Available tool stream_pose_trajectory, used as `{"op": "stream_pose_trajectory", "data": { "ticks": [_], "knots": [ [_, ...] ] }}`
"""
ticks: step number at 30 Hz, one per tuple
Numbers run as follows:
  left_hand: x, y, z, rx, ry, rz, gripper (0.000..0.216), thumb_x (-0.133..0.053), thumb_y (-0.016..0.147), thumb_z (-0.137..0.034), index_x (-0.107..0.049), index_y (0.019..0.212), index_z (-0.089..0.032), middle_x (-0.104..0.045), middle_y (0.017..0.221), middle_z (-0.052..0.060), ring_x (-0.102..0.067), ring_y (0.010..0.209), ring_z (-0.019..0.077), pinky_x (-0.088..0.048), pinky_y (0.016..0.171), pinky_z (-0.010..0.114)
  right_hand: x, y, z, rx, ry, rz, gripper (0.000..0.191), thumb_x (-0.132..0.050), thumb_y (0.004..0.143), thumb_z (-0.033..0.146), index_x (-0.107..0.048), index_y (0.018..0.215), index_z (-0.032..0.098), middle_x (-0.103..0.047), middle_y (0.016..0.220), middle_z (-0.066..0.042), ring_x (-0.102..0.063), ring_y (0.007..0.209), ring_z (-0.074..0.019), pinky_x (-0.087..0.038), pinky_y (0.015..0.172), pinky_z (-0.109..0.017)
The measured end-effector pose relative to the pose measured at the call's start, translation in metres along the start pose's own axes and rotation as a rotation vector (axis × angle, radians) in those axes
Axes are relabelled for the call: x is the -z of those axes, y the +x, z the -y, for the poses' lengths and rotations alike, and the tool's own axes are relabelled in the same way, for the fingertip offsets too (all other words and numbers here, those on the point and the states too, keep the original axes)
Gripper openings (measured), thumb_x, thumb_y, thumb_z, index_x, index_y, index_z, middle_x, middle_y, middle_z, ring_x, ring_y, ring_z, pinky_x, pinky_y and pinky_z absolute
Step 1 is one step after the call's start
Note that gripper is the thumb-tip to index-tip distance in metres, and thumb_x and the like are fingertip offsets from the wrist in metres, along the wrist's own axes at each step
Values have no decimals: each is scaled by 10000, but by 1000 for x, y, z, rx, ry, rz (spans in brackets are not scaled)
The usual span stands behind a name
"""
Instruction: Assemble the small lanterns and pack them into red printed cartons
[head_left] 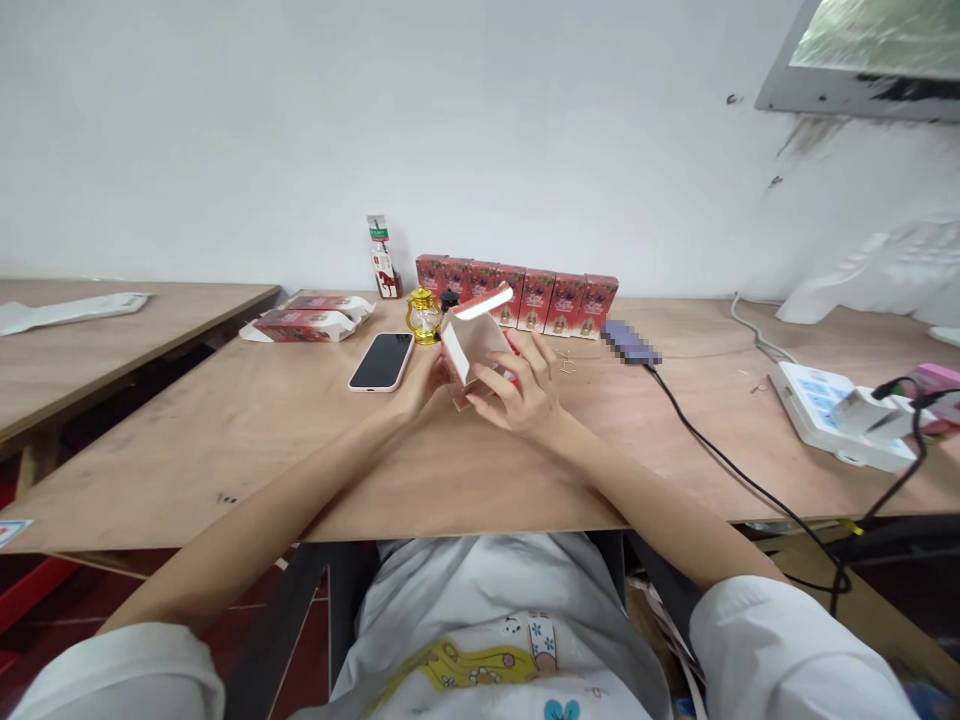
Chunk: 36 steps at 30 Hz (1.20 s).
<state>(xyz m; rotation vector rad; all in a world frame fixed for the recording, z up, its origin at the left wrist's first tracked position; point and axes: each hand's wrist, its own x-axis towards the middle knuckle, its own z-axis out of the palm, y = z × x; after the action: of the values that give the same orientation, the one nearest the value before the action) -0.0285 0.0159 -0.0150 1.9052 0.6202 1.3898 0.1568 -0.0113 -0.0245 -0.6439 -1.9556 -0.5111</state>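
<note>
A small red-and-white cardboard box [474, 345] is tilted above the table, its white inside and an open flap facing me. My left hand [421, 385] grips it from the left, fingers partly hidden behind it. On its right side, my right hand [525, 388] has its fingers bent against the box edge. Bits of red show behind those fingers; I cannot make out what they belong to. Just beyond the box stand a gold mini lantern [424, 316] and a black-topped one [448, 300], partly covered.
A row of several red boxes [536, 300] stands behind. Flattened boxes [307, 322] and a phone [382, 362] lie left, a bottle [385, 270] at the wall. Right are a cabled purple device [631, 342] and a power strip [814, 405]. The table's front edge [465, 535] is near me.
</note>
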Motion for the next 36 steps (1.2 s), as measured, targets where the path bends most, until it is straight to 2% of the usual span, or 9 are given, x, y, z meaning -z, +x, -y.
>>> {"op": "stream_pose_trajectory", "data": {
  "ticks": [2,4,7,12,16,22,27,32,36],
  "knots": [
    [0,-5,-6,-10,-41,62,594,-343,923,-631,-646,1138,-168,-715,1037,109,-681,955,274,-561,831,430,-1,1,-3,21,3,30,373,-534,907,466,-555,1235,290,-647,1219,-64,-431,1377,-296,-292,1177,-598],
    [-1,-10,-11,-98,18,55,600,-550,848,-601,-549,1286,-191,-632,1241,130,-610,1146,287,-513,967,436,-2,3,-6,19,16,72,410,-486,935,459,-531,1277,237,-621,1275,-102,-441,1371,-281,-366,1150,-547],
    [-1,-14,-14,-239,217,44,941,-819,660,-429,-346,1451,-234,-499,1393,159,-515,1274,303,-473,1028,442,-2,4,-9,37,80,119,441,-433,956,461,-507,1312,212,-572,1347,-124,-421,1388,-260,-407,1133,-498],
    [7,-13,-15,-229,376,71,873,-798,676,-333,-373,1436,-267,-492,1372,150,-595,1131,271,-558,858,386,2,3,-12,-30,73,-24,469,-287,983,370,-329,1442,283,-452,1442,-96,-372,1418,-254,-411,1120,-542],
    [13,-11,-19,-118,375,67,782,-804,638,-313,-476,1345,-252,-564,1235,99,-646,929,203,-576,761,335,7,3,-27,-193,83,-107,567,-366,967,426,-210,1495,287,-326,1522,-110,-298,1449,-278,-383,1129,-564],
    [19,-8,-24,-136,415,129,937,-836,587,-313,-390,1411,-280,-439,1405,130,-609,1006,221,-567,752,315,-1,-9,-66,-383,371,147,878,-526,851,642,-120,1522,248,-389,1490,-176,-461,1344,-290,-430,1075,-542],
    [18,-8,-18,-182,375,101,864,-854,579,-377,-422,1315,-244,-477,1311,122,-589,1083,254,-568,814,345,-7,-19,-73,-497,480,263,1063,-638,750,676,-81,1531,218,-503,1396,-198,-594,1203,-298,-493,1002,-522],
    [7,-12,-10,-166,258,40,955,-856,609,-364,-227,1325,-312,-430,1313,119,-593,1121,270,-586,762,348,4,4,-65,-615,542,-71,1049,-706,678,666,-194,1484,231,-482,1406,-184,-584,1202,-286,-536,958,-467],
    [-4,-19,-5,-78,249,-26,982,-862,597,-354,-181,1304,-315,-394,1309,109,-616,1070,233,-585,813,401,29,46,-48,-737,776,-424,797,-675,696,660,-383,1344,299,-550,1315,-82,-592,1192,-259,-545,954,-436]
  ]
}}
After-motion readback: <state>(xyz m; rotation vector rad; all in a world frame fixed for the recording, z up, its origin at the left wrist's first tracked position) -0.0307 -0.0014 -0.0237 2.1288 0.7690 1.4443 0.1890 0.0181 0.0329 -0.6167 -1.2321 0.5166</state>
